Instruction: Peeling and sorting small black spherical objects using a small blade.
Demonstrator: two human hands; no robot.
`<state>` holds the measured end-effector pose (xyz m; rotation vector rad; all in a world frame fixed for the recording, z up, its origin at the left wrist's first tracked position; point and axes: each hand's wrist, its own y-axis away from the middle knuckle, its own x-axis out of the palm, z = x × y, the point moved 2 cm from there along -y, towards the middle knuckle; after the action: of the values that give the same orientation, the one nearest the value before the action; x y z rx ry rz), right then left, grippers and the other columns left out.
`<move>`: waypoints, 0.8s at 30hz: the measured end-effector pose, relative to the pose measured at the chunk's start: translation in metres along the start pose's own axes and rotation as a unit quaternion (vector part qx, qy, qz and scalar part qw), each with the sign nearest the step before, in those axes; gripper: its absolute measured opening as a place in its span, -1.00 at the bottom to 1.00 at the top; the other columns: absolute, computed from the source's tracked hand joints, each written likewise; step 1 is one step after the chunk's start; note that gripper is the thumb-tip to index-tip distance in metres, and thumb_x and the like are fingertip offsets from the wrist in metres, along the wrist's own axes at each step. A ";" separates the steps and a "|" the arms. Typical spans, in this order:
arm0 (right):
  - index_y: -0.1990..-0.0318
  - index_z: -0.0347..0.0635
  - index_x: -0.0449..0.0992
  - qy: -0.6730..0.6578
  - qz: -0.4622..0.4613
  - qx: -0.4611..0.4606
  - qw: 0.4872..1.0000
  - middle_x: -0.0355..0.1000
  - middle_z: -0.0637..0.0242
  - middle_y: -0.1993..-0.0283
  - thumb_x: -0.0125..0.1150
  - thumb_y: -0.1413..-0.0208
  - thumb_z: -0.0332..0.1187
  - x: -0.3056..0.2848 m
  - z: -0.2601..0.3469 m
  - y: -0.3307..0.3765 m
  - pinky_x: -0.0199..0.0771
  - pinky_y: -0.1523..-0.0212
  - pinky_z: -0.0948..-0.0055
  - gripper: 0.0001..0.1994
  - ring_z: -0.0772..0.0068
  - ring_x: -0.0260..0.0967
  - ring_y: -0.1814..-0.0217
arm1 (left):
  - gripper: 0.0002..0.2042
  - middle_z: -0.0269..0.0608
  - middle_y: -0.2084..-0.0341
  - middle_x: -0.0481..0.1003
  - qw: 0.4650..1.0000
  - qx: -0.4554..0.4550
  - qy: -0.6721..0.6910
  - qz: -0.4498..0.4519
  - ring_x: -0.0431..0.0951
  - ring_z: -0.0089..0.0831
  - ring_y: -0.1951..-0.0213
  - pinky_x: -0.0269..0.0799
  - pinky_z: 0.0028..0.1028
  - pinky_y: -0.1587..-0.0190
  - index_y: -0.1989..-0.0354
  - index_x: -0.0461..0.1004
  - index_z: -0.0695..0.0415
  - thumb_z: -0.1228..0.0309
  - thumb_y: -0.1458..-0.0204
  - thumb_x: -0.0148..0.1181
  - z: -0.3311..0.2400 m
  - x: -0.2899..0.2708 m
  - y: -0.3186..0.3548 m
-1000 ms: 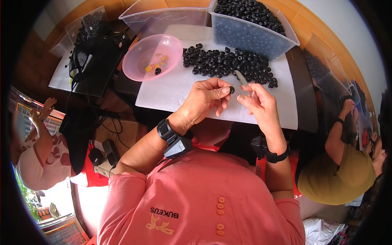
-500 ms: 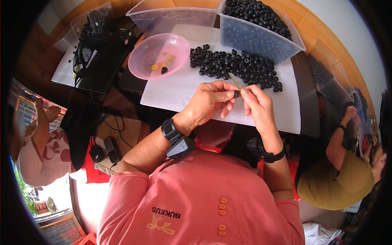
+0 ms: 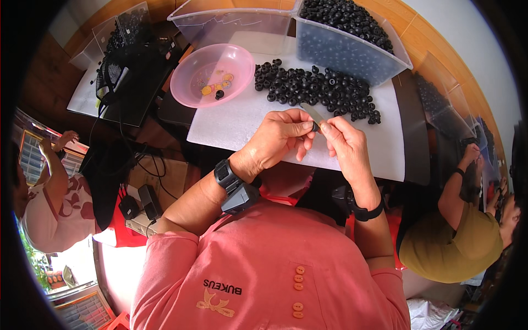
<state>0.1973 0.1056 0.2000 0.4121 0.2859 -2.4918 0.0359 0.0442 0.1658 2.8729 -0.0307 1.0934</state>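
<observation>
Pink bowl [image 3: 212, 74], clear bins [image 3: 236, 25], 2 co-workers [image 3: 456, 242].

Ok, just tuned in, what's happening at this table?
A person in a pink shirt holds both hands together over a white mat. The left hand and right hand pinch a small dark piece and a thin grey tool between them. A pile of black rings lies just beyond, beside a pink bowl and a bin of more rings.
</observation>
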 end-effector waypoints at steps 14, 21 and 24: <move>0.32 -0.24 0.51 -0.083 -0.038 -0.025 0.996 0.39 0.46 0.58 0.14 -0.25 -0.36 0.006 -0.006 0.006 0.18 0.56 0.62 -0.85 0.70 0.26 0.59 | -0.86 -0.20 0.44 0.47 0.999 -0.002 0.043 -0.026 0.49 -0.44 0.52 0.39 -0.47 0.63 0.20 0.46 0.33 0.48 -0.21 0.08 -0.006 -0.002 0.000; 0.32 -0.28 0.45 -0.298 -0.091 0.008 0.950 0.19 0.43 0.65 0.00 -0.34 -0.32 -0.009 -0.021 0.003 0.12 0.62 0.59 -0.77 0.64 0.10 0.68 | -0.83 -0.27 0.47 0.47 0.956 0.171 -0.191 -0.140 0.49 -0.54 0.50 0.37 -0.57 0.62 0.12 0.48 0.32 0.49 -0.19 0.13 -0.069 -0.004 0.021; 0.32 -0.28 0.44 -0.284 -0.094 0.009 0.954 0.20 0.43 0.64 -0.01 -0.34 -0.32 -0.009 -0.022 0.002 0.14 0.61 0.57 -0.76 0.63 0.09 0.68 | -0.86 -0.30 0.48 0.48 0.864 0.255 -0.343 -0.267 0.47 -0.62 0.49 0.34 -0.61 0.62 0.17 0.51 0.32 0.54 -0.13 0.14 -0.104 -0.029 0.027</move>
<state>0.2109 0.1150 0.1821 -0.3470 0.0687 -2.6675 -0.0561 0.0243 0.2252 3.1976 1.0873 -0.0676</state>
